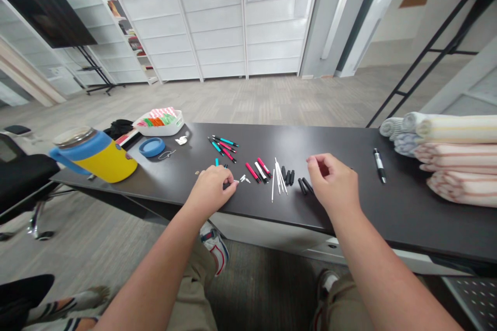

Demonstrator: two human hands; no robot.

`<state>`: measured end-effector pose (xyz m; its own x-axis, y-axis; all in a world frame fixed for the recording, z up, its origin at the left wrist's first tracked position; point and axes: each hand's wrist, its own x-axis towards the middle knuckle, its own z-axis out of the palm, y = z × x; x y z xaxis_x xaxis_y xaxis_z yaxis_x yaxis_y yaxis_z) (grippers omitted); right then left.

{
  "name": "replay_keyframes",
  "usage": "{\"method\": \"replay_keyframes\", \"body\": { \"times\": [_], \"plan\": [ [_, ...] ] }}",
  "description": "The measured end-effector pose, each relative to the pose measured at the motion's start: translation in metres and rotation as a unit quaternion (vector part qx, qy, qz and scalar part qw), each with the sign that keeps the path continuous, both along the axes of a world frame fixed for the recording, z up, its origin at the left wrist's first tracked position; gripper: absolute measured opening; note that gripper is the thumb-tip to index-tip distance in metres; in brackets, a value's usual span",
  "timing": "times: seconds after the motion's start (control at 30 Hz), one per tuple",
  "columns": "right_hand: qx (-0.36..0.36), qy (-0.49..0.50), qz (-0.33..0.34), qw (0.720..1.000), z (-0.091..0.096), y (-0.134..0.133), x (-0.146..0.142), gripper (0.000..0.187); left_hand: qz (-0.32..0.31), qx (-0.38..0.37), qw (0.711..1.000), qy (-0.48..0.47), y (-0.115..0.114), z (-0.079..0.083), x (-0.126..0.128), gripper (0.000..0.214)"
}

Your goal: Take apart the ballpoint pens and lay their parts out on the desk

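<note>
My left hand (213, 190) rests on the dark table (407, 207) near its front edge, fingers curled in a pinch on a small black pen part with a white tip. Tiny white clips (245, 179) lie just right of it. My right hand (333, 182) hovers above the table with fingers curled; what it holds, if anything, is hidden. Between the hands lie pink and white pen barrels (258, 170), thin white refills (278, 177) and black pen grips (297, 181). Farther back are several teal and pink pens (223, 146). A finished black-and-white pen (379, 165) lies to the right.
A yellow jug with blue sleeve (95, 158) lies on its side at the table's left end, beside a blue lid (151, 147) and a white tray of coloured items (160, 122). Folded towels (454, 158) stack at the right. A black chair (21, 176) stands left.
</note>
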<state>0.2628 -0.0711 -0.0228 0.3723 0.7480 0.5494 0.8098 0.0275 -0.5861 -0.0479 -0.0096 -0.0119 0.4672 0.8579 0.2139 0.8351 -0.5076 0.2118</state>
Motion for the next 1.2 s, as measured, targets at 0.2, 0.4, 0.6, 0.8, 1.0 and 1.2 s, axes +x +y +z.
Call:
{"method": "replay_keyframes", "body": {
  "times": [0.2,0.4,0.6,0.8,1.0,1.2],
  "plan": [
    [0.002,-0.002,0.008,1.0,0.0,0.0,-0.001,0.027,-0.012,-0.005,1.0,-0.004,-0.001,0.001,0.003,0.015],
    [-0.001,-0.005,0.01,1.0,0.001,0.0,-0.003,0.028,0.029,0.01,1.0,-0.003,0.002,-0.004,0.007,0.02],
    [0.007,-0.013,0.02,1.0,0.0,0.001,-0.004,0.028,0.031,0.02,0.999,-0.007,0.002,-0.009,0.019,0.019],
    [0.003,-0.009,0.02,1.0,0.001,-0.001,-0.004,0.028,-0.003,0.009,1.0,-0.018,-0.001,-0.006,0.021,0.024],
    [0.008,-0.01,0.025,1.0,0.001,0.0,-0.004,0.028,-0.042,0.019,0.999,-0.021,-0.003,-0.006,0.023,0.021],
    [0.008,-0.013,0.025,1.0,0.002,0.0,-0.004,0.027,-0.079,0.033,0.996,0.021,-0.005,-0.008,0.028,0.029]
  ]
}}
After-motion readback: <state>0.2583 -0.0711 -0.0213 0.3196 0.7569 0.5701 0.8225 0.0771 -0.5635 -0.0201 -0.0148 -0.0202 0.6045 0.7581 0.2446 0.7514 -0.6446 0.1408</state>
